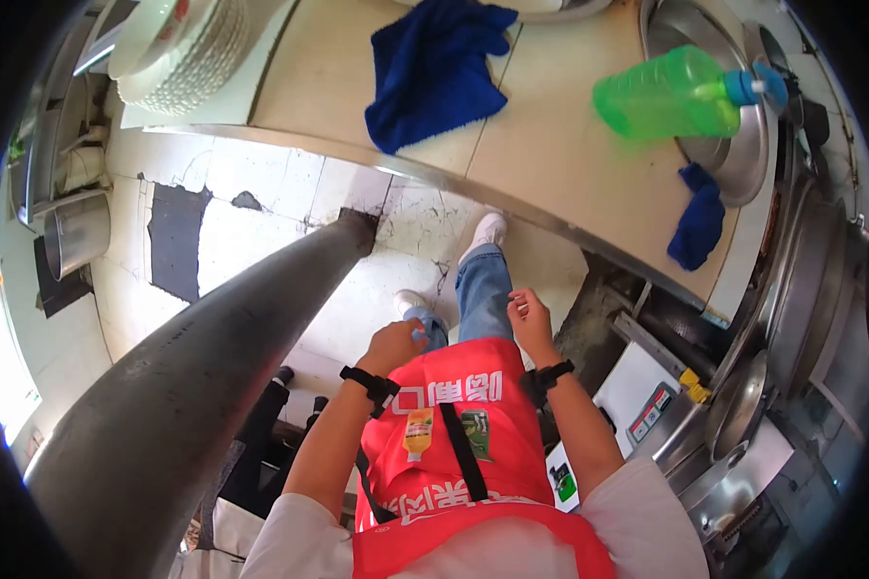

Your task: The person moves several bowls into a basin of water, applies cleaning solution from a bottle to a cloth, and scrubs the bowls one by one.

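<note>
I look down at my own body: a red apron (454,425), blue jeans (481,289) and white shoes (488,230). My left hand (393,345) is curled into a fist at the apron's upper edge, by my knee, with nothing visible in it. My right hand (531,320) hovers just above the apron with its fingers loosely bent and apart, holding nothing. Both wrists wear black bands. Neither hand touches the counter.
A beige counter (550,145) ahead carries a blue cloth (434,68), a smaller blue cloth (697,220) and a green bottle (671,94) lying over a metal basin (743,159). White plates (179,53) stack at the far left. A thick grey pipe (193,386) slants on my left. Metal pans (743,400) line the right.
</note>
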The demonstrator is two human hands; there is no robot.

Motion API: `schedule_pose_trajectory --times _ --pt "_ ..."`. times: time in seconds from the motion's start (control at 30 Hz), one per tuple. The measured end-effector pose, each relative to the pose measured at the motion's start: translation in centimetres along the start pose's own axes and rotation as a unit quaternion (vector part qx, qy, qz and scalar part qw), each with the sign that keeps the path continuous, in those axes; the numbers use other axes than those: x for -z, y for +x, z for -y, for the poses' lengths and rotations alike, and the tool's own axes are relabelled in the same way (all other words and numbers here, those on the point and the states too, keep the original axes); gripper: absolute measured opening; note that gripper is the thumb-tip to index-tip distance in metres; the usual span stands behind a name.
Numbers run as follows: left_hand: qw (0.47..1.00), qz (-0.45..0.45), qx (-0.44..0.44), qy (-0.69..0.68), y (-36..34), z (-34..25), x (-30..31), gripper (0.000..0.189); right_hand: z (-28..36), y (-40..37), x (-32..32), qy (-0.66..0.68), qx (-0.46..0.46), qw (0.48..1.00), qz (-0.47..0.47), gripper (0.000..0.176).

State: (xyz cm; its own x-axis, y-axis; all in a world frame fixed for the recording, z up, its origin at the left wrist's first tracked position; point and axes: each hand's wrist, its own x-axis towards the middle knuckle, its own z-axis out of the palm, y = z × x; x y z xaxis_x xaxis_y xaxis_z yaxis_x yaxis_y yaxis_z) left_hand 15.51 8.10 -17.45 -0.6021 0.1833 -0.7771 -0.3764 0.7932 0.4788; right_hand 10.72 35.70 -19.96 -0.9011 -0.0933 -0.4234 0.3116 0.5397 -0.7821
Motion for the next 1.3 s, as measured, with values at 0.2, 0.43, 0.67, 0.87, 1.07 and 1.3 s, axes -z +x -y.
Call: schedule_pose_trajectory --times 0.2,0.43,0.67,0.87,1.07,1.3 --pt "0.994 -0.021 0.107 -0.002 -0.5 6.3 -2.7 0.033 -3.1 -2.5 2.7 -0.051 -0.132 0.990 0.001 0.015" --pt "0.977 0.004 0.215 -0.018 -2.4 7.4 -2.3 0.034 -15.3 -1.5 4.7 -0.105 -0.251 0.957 0.100 0.013" --pt "0.963 -0.074 0.252 -0.069 -3.4 4.1 -1.1 0.036 -11.3 2.7 8.7 -0.183 -0.237 0.945 0.130 0.015" --pt "0.970 -0.121 0.057 -0.204 -3.1 -5.7 6.6 0.030 2.3 4.6 12.1 -0.087 -0.061 0.971 0.214 0.029" --pt "0.911 -0.274 -0.114 -0.287 -3.2 -16.2 18.8 0.022 22.9 4.7 18.7 0.020 0.093 0.940 0.327 0.021" --pt "0.849 -0.527 -0.037 -0.005 6.9 -17.7 30.2 0.029 26.3 10.3 16.8 0.117 0.117 0.979 0.118 0.012"
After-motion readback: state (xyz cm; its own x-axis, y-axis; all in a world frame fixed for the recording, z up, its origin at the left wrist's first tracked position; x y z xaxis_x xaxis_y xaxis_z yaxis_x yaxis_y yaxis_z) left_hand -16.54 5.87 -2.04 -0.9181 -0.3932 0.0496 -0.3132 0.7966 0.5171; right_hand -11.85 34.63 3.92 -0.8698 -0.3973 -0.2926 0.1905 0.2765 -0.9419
